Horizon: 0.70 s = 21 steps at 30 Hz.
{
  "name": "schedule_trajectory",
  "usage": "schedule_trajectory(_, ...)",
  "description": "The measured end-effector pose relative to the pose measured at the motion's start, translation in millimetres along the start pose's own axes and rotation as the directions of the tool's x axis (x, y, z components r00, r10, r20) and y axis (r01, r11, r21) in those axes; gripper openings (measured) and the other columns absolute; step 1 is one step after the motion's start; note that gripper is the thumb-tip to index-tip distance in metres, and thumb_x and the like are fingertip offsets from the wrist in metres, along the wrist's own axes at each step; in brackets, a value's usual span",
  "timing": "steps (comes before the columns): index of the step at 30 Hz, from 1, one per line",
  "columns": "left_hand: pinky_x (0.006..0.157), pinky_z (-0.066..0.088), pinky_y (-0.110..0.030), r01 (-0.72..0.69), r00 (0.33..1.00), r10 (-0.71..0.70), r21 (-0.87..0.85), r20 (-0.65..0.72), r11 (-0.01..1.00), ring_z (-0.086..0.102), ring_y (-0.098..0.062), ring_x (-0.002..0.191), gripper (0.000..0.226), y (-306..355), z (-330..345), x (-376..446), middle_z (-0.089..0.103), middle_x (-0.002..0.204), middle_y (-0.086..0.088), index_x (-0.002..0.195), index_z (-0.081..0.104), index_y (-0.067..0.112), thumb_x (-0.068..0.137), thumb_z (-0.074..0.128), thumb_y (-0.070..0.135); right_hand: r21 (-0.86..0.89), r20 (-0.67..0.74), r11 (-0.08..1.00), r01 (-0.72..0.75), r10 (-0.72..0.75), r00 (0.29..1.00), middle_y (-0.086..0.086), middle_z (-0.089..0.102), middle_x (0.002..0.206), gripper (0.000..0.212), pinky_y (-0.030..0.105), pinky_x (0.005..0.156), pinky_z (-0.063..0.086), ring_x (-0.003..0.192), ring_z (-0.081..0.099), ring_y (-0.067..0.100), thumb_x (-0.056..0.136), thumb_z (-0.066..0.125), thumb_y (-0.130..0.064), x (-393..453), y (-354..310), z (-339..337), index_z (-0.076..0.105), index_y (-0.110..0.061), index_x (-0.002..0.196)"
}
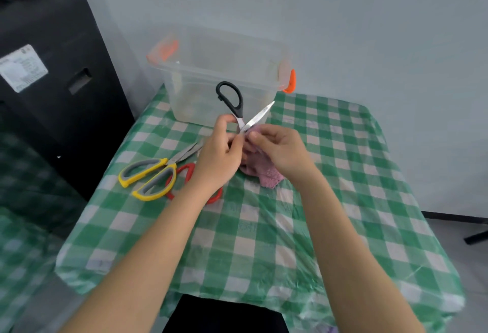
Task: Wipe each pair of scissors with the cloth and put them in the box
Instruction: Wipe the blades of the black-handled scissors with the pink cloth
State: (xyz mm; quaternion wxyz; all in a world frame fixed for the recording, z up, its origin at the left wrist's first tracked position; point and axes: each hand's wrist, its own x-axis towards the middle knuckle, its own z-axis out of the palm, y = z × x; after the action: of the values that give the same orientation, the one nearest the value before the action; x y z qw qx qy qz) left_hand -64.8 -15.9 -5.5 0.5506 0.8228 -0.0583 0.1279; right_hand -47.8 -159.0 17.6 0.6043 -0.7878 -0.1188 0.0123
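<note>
Above bench (343,200) centre: black-handled scissors (239,106), blades spread, gripped by left hand (219,155).
Right hand (280,150): pinches pink cloth (264,174) on one blade.
Far: clear box (219,76).
Left: yellow-handled scissors (150,176), red-handled scissors (184,174).

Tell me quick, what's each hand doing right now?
Left hand: grips the black scissors, held open.
Right hand: pinches the pink cloth against a blade.

White label (23,67) on black case, print too blurred to read
</note>
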Motion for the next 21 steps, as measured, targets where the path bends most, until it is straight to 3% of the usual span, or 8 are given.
schedule_trajectory(2,0.066,0.053,-0.042,0.010,1.000,-0.010,0.064,-0.001,0.998,0.063,-0.018,0.067,0.021,-0.9,4.4,3.7,0.069,0.073,0.006,0.118,0.038,0.023,0.099,0.044,0.015,-0.065,0.001,0.998,0.019,-0.019,1.000,0.002,0.073,0.080,0.013,0.018,0.073,0.052,0.071,0.064,0.004,0.093,0.062,-0.007,1.3,1.7,5.5,0.072,-0.013,0.087)
schedule_trajectory(6,0.069,0.051,-0.055,0.063,0.998,-0.062,0.131,-0.008,0.989,0.063,-0.028,0.070,0.024,-2.2,0.6,7.3,0.070,0.076,-0.011,0.122,0.039,0.019,0.098,0.043,0.017,-0.226,0.038,0.974,0.006,0.002,0.999,-0.010,0.071,0.079,0.019,0.023,0.078,0.054,0.075,0.067,0.005,0.091,0.064,-0.009,4.9,9.3,2.4,0.071,-0.024,0.082)
schedule_trajectory(8,0.071,0.053,-0.050,0.089,0.996,-0.089,0.118,-0.006,0.989,0.064,-0.023,0.071,0.025,1.0,-0.7,6.2,0.071,0.076,-0.004,0.124,0.039,0.017,0.099,0.043,0.017,-0.288,0.039,0.958,0.004,0.008,0.999,-0.009,0.071,0.082,0.017,0.024,0.079,0.053,0.081,0.068,0.010,0.092,0.063,-0.012,6.4,11.1,2.6,0.072,-0.025,0.085)
schedule_trajectory(11,0.067,0.050,-0.033,0.130,0.991,-0.128,0.084,-0.034,0.988,0.063,-0.011,0.068,0.021,4.0,-6.1,6.8,0.070,0.072,0.008,0.117,0.037,0.020,0.098,0.042,0.013,-0.327,0.000,0.944,-0.035,0.037,0.999,-0.010,0.069,0.082,0.013,0.012,0.069,0.047,0.078,0.064,0.008,0.094,0.061,-0.015,3.9,13.9,-1.7,0.072,-0.020,0.091)
schedule_trajectory(14,0.066,0.045,-0.028,0.144,0.975,-0.146,-0.020,-0.165,0.989,0.061,-0.009,0.064,0.019,7.8,-28.2,14.5,0.071,0.073,0.008,0.115,0.036,0.020,0.099,0.041,0.012,-0.436,-0.023,0.892,-0.123,0.126,0.992,0.010,0.071,0.089,0.014,0.029,0.073,0.049,0.085,0.064,0.027,0.095,0.059,-0.016,-2.9,31.5,-16.6,0.068,-0.006,0.091)
schedule_trajectory(17,0.062,0.042,-0.023,0.158,0.978,-0.153,0.031,-0.140,0.987,0.061,-0.008,0.065,0.021,12.0,-45.3,15.0,0.071,0.076,0.008,0.119,0.037,0.021,0.100,0.041,0.014,-0.401,-0.100,0.898,-0.179,0.151,0.983,0.012,0.071,0.093,0.013,0.038,0.081,0.053,0.089,0.065,0.030,0.095,0.060,-0.017,-7.8,40.3,-26.7,0.069,-0.008,0.098)
schedule_trajectory(21,0.058,0.044,-0.019,0.134,0.988,-0.130,0.052,-0.084,0.990,0.061,-0.001,0.057,0.021,16.9,-37.5,3.6,0.071,0.073,0.008,0.117,0.038,0.021,0.098,0.043,0.013,-0.157,-0.177,0.982,-0.103,0.075,0.981,-0.003,0.067,0.093,0.019,0.010,0.070,0.046,0.081,0.059,0.005,0.098,0.057,-0.022,-5.3,9.4,-12.6,0.070,-0.011,0.105)
